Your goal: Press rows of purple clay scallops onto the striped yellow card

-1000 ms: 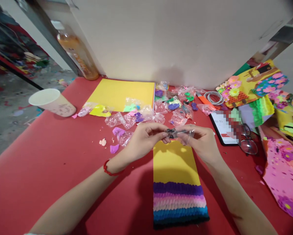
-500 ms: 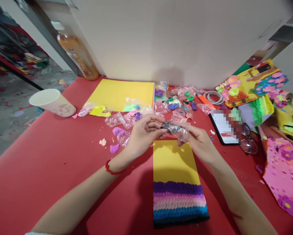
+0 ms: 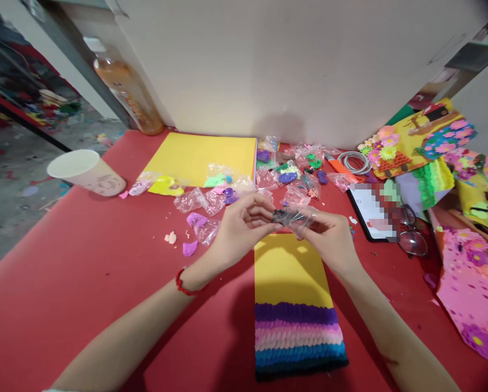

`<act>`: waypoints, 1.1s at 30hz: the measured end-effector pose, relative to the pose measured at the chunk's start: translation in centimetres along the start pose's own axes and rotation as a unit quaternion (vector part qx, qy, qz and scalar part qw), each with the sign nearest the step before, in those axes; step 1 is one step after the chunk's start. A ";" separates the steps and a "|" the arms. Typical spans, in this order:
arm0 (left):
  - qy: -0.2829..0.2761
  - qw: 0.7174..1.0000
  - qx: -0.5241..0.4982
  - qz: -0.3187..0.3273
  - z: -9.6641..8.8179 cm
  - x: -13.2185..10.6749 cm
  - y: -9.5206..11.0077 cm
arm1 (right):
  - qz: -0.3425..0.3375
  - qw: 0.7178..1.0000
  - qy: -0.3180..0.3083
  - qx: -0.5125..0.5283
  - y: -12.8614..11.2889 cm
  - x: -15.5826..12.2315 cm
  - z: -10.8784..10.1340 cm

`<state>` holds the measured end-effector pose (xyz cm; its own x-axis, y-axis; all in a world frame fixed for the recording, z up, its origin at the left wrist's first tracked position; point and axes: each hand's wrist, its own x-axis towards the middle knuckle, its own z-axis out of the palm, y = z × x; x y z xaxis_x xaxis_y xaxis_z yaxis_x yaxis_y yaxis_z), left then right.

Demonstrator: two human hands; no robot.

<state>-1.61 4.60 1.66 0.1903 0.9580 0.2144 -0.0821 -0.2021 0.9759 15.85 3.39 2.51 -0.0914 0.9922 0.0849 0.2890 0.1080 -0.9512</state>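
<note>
Between my two hands is black modelling clay in a clear plastic bag, held above a yellow card. My left hand, with a red cord bracelet at the wrist, pinches the clay's left end. The fingers of my right hand are closed on the bag at its right end. Below lies the yellow card; its near half bears overlapping rows of clay in purple, pink, white, blue and black. How much clay is inside the bag is partly hidden by my fingers.
Several bags of coloured clay lie behind my hands, near a yellow sheet. On the left stand a paper cup and a drink bottle. A phone, glasses, a coiled cable and clay pictures are on the right.
My right hand has turned slightly, and the bag looks more drawn out toward it. Less black shows through the bag. My left hand has hardly moved, and the card lies still.
</note>
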 end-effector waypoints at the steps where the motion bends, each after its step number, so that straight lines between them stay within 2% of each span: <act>1: 0.013 0.999 0.027 0.028 -0.2 0.1 0.1 | 0.011 1.000 -0.012 0.003 -0.1 0.0 0.0; 6: 0.061 0.965 0.173 0.187 -0.5 0.0 0.1 | 0.053 0.996 -0.074 0.002 -1.1 0.1 -0.7; 9: 0.077 0.948 0.198 0.235 -0.3 -0.3 0.0 | 0.043 0.998 -0.055 -0.010 -1.4 -0.1 -1.1; 11: 0.076 0.965 0.157 0.196 0.0 -0.4 0.0 | 0.026 0.999 -0.032 -0.019 -1.3 -0.2 -1.2; 14: 0.032 0.998 0.042 0.047 0.2 -0.2 0.4 | -0.007 0.999 -0.002 -0.034 -1.0 -0.3 -1.3; 17: -0.006 0.995 -0.051 -0.082 0.3 -0.1 0.7 | -0.040 0.998 0.019 -0.039 -0.9 -0.2 -1.1; 19: 0.002 0.989 -0.079 -0.124 0.4 -0.1 0.7 | -0.046 0.998 0.019 -0.035 -0.8 -0.2 -1.0; 24: 0.048 0.981 -0.117 -0.145 0.6 -0.3 0.4 | -0.057 0.997 0.034 -0.048 -0.7 -0.3 -0.7; 26: 0.052 0.976 -0.153 -0.145 0.6 -0.2 0.2 | -0.062 0.997 0.016 -0.046 -0.6 -0.3 -0.8; 30: -0.012 0.961 -0.229 -0.153 -0.1 0.1 0.1 | -0.036 0.999 -0.031 -0.004 -0.2 0.0 -1.2; 33: -0.018 0.957 -0.247 -0.152 -0.5 0.2 0.2 | -0.015 1.000 0.000 0.012 0.0 0.2 -1.4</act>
<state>-2.11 4.84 1.88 0.3115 0.9479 -0.0666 -0.4680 0.2140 0.8574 17.16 3.64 2.92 -0.0998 0.9885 0.1132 0.2626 0.1359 -0.9553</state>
